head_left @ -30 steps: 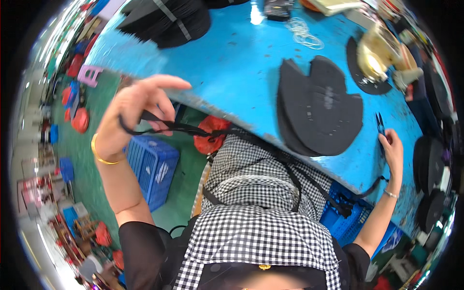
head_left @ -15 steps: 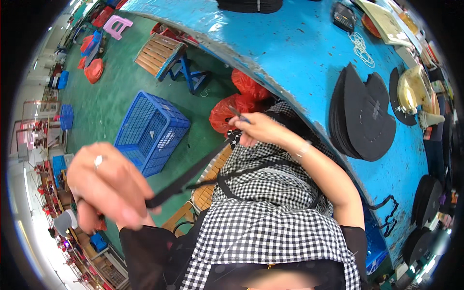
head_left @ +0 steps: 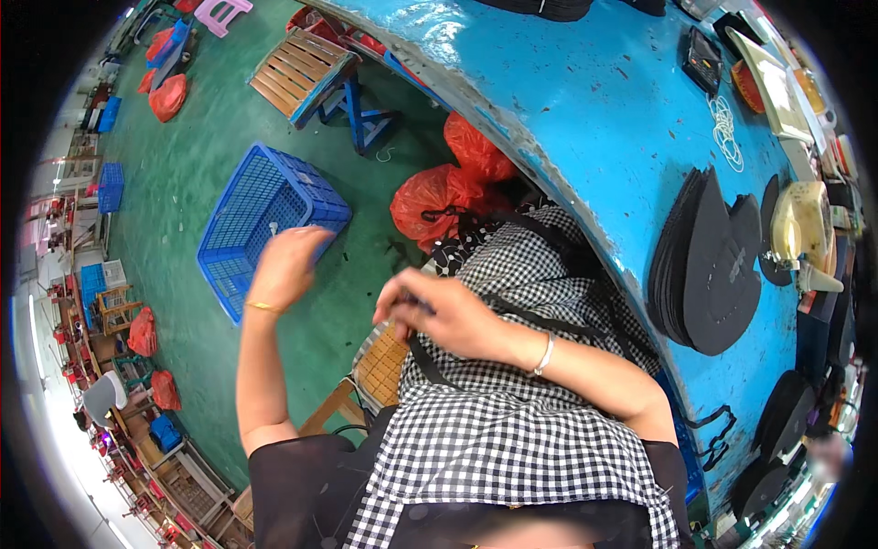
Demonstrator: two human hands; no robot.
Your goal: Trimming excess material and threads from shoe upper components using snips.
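Observation:
My left hand (head_left: 291, 267) is raised over the near side of the blue plastic basket (head_left: 320, 197), its fingers bent away and mostly hidden. No strap shows in it. My right hand (head_left: 448, 316) hovers above my lap, fingers curled round a small dark-handled tool (head_left: 422, 308), whose tip is hidden. Beneath that hand, a black strap (head_left: 426, 362) lies over my black-and-white checked apron (head_left: 512, 403). Another dark band (head_left: 535, 317) crosses the cloth to the right.
To the right, a blue worktable (head_left: 585, 101) carries a stack of black shaped pieces (head_left: 713, 274), white cord (head_left: 724, 133) and a tape dispenser (head_left: 803, 224). Red plastic bags (head_left: 434, 197) lie beside its edge. A slatted wooden stool (head_left: 302, 73) stands farther off on the green floor.
My left hand has moved away and up toward the basket; the black strap stretched between my hands no longer shows there. My right hand has come nearer, down over my lap.

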